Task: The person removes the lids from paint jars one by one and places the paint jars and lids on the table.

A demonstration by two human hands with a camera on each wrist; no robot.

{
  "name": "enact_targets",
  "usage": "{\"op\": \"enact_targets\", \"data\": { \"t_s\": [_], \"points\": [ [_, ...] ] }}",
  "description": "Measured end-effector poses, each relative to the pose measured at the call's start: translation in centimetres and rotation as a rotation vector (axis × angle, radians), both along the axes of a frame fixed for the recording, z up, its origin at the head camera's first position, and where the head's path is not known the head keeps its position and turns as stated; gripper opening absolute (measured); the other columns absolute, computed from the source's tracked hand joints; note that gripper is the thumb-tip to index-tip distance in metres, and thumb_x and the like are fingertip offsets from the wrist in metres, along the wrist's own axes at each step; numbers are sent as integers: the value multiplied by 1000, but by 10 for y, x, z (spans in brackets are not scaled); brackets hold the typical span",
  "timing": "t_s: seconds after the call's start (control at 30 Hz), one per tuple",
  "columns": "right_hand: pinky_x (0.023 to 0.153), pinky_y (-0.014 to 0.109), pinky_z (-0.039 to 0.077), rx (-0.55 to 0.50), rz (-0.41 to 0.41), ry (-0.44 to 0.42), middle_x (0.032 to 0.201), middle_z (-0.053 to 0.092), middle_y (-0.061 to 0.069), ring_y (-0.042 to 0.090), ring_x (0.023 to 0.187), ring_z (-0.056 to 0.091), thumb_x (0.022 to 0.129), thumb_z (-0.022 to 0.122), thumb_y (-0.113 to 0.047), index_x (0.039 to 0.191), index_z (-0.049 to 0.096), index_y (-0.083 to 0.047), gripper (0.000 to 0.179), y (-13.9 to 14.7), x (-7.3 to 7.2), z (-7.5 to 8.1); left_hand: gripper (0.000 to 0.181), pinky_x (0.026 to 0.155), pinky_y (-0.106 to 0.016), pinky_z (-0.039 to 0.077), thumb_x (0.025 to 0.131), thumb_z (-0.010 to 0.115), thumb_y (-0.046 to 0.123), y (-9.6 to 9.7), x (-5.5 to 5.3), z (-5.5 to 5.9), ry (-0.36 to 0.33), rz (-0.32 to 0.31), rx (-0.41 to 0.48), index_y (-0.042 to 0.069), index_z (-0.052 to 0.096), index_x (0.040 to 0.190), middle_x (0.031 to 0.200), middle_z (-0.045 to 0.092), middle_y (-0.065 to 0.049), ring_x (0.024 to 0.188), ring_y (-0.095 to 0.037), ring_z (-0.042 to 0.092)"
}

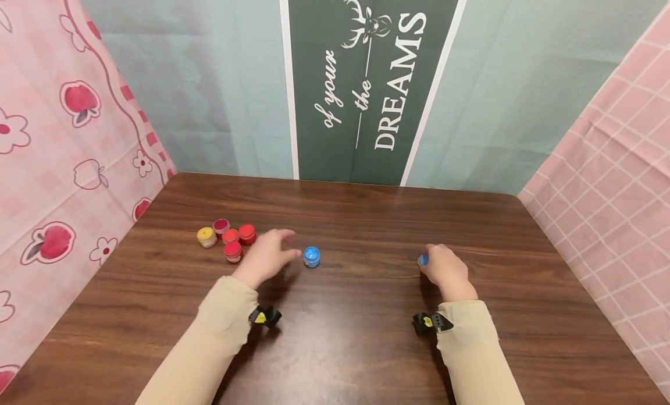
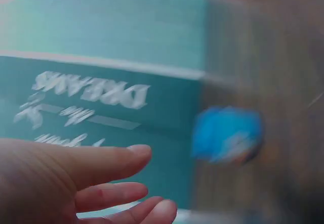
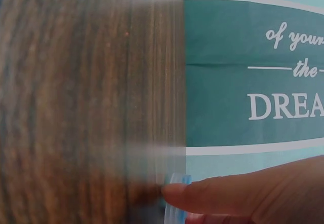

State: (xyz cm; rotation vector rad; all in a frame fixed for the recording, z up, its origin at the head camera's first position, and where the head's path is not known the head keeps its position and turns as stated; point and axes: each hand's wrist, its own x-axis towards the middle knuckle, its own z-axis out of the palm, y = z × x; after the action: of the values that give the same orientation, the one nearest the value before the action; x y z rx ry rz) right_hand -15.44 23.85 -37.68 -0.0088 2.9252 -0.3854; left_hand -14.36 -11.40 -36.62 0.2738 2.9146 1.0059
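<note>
Middle blue jar: upright on the worktop, a little left of its centre line and nearer the far edge than the near one; just beyond the left thumb.
Left hand: thumb and fingers parted, nothing between them; just beside the middle blue jar, with a gap visible in the left wrist view.
Right-hand blue jar: toward the worktop's right edge, about as far back as the middle one; partly hidden by fingers, so I cannot tell whether its base touches the wood.
Right hand: pinching that jar, thumb pressed to its side.
Jar cluster: grouped toward the far left corner, left of the left hand. A yellow jar lies nearest the left edge, a dark red jar beside it; three red jars complete the group.
Sleeves: beige, a black strap at each wrist.
Beyond the far edge: teal cloth with a dark panel lettered "of your", "the", "DREAMS".
Side edges: pink apple-print cloth left, pink checked cloth right.
</note>
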Motion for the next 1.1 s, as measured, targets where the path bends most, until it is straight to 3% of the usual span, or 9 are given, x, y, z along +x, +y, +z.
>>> {"op": "enact_targets", "data": {
  "t_s": [0.13, 0.2, 0.3, 0.37, 0.53, 0.67, 0.77, 0.9, 1.1],
  "points": [
    [73, 55, 47, 6, 4, 9, 118, 49, 31, 44, 106, 51, 89, 57, -12, 120, 56, 2, 34, 2, -1, -2, 38, 81, -47, 47, 90, 61, 20, -34, 1, 25, 79, 115, -18, -1, 56, 122, 109, 62, -18, 93, -31, 61],
    [74, 56, 47, 12, 0, 7, 121, 46, 32, 45, 108, 50, 89, 56, -11, 124, 53, 3, 38, 3, -2, -2, 35, 80, -48, 47, 92, 58, 19, -52, 1, 31, 96, 176, -38, -1, 57, 120, 109, 62, -19, 91, -32, 61],
    [76, 57, 46, 20, -5, 4, 123, 44, 34, 47, 110, 48, 88, 57, -9, 128, 50, 4, 42, 3, -2, -3, 31, 78, -51, 46, 93, 54, 19, -72, 2, 35, 70, 236, -89, -2, 57, 117, 110, 60, -22, 92, -35, 59],
    [77, 57, 46, 18, -3, 6, 121, 44, 35, 47, 108, 49, 88, 57, -8, 128, 49, 5, 43, 3, -2, -3, 29, 75, -50, 47, 92, 55, 19, -82, 2, 35, 32, 250, -130, -2, 59, 111, 106, 61, -22, 90, -35, 57],
    [74, 56, 47, 6, 4, 19, 114, 48, 33, 46, 102, 52, 88, 54, -9, 123, 54, 4, 36, 3, -3, -5, 30, 54, -38, 42, 86, 63, 30, -90, 0, 29, -130, 258, -268, 4, 60, 74, 70, 57, -11, 65, -26, 51],
    [73, 57, 47, 2, 1, 13, 114, 47, 32, 45, 101, 52, 89, 54, -10, 123, 53, 4, 37, 2, -3, -6, 35, 57, -45, 44, 80, 68, 39, -89, -2, 21, -214, 269, -356, 4, 63, 73, 73, 57, -14, 70, -30, 54],
    [74, 58, 46, 4, -6, 9, 118, 45, 34, 49, 105, 48, 87, 57, -12, 127, 49, 5, 44, 2, -3, -4, 39, 61, -48, 44, 77, 70, 45, -86, -3, 13, -248, 274, -376, 6, 64, 75, 77, 58, -12, 77, -33, 56],
    [78, 61, 44, -12, -13, 46, 128, 38, 34, 52, 114, 40, 86, 61, -16, 130, 45, 5, 52, -2, -1, -1, 40, 60, -48, 44, 75, 71, 47, -85, -5, 4, -262, 266, -383, 10, 59, 64, 69, 57, -7, 76, -30, 55],
    [89, 62, 38, -81, 35, 149, 135, 34, 32, 51, 121, 33, 88, 63, -19, 132, 43, 6, 55, -11, 2, 11, 28, 59, -47, 45, 77, 72, 33, -84, -5, 5, -232, 219, -356, 8, 63, 71, 70, 57, -8, 76, -29, 53]
  ]
}}
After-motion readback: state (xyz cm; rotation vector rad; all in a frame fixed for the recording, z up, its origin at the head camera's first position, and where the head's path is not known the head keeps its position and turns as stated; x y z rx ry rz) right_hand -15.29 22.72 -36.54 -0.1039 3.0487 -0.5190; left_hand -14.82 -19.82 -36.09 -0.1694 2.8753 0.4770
